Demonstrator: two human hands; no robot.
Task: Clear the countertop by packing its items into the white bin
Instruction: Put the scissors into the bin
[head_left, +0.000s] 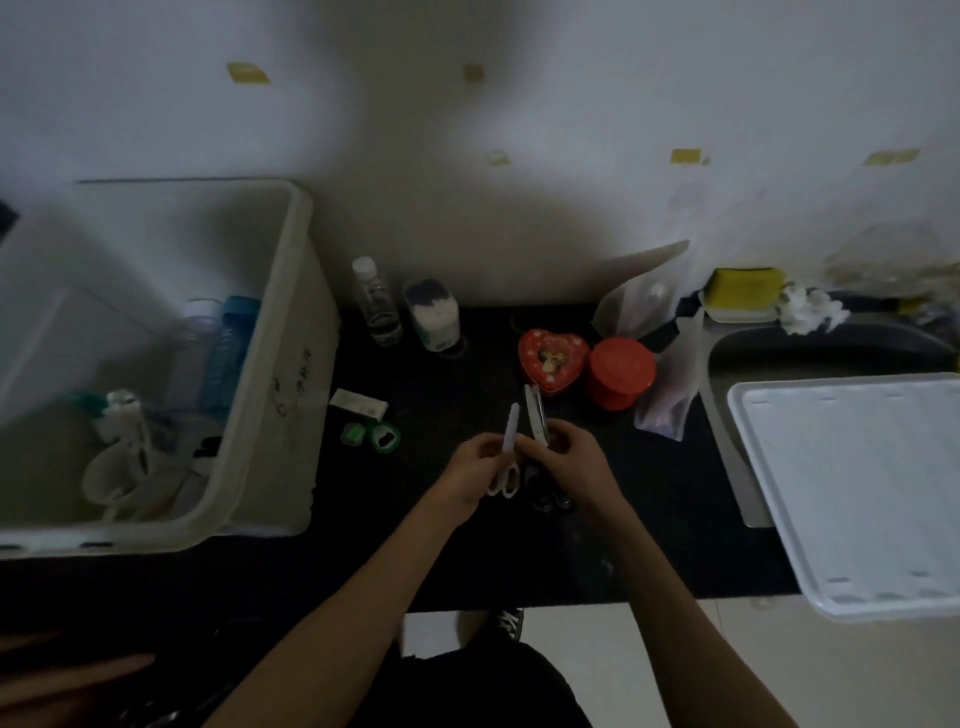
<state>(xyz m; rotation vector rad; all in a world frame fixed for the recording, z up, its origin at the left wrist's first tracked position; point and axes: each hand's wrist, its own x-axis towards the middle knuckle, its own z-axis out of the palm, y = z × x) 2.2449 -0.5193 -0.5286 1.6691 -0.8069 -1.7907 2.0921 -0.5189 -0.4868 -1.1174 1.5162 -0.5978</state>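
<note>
The white bin (270, 415) stands at the left of the black countertop (467, 551), holding bottles, a cup and other items. Over the counter's middle, my left hand (475, 475) grips white-handled scissors (510, 434), blade pointing away from me. My right hand (563, 462) holds a second pair of scissors (536, 415) with dark handles. Both hands are close together, fingers almost touching. Behind them sit a red heart-shaped tin (551, 359) and a round red container (619, 371).
A clear bottle (375, 301) and a cotton-swab jar (434, 312) stand near the wall. A small white box (358, 404) and green items (371, 435) lie beside the bin. Plastic bags (670, 384), a yellow sponge (745, 286), the sink and a white tray (852, 488) are at right.
</note>
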